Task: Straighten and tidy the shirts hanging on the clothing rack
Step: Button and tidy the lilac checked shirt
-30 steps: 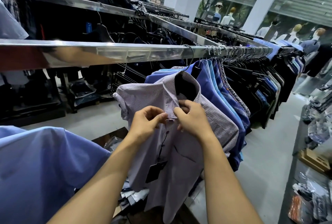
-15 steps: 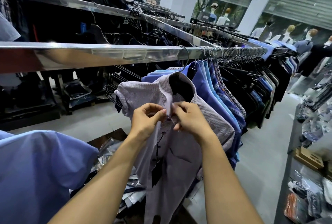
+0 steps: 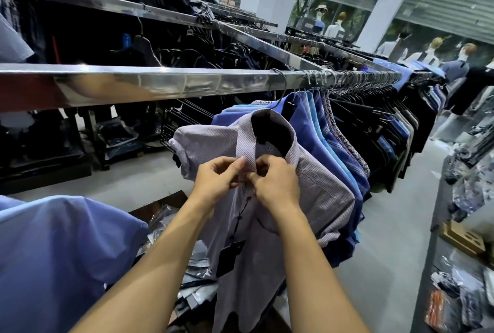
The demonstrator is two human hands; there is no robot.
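At the lower left, a smooth blue shirt (image 3: 61, 252) billows in soft, rounded folds. Above it a flat, mirror-bright metal rail (image 3: 160, 84) runs off to the right, its polished face faintly rippled. Beneath the rail, crinkled clear plastic packets (image 3: 196, 276) lie in a heap.

The left hand (image 3: 217, 185) has its fingers curled, with thumb and forefinger pinching the front edge of a lilac shirt (image 3: 320, 193) just under the collar. This short-sleeved shirt, of finely checked woven cloth, hangs from the rail at the near end of the row. A flat black tag (image 3: 230, 254) dangles on a cord down its front. The right hand (image 3: 278, 185), close against the left, pinches the opposite edge of the same front opening with its fingers curled.

Behind the lilac shirt, plain blue shirts (image 3: 318, 143) press close together, followed by patterned and dark garments (image 3: 374, 129). At the far right, a brown cardboard box (image 3: 463, 239) sits on a grey shelf (image 3: 430, 266).
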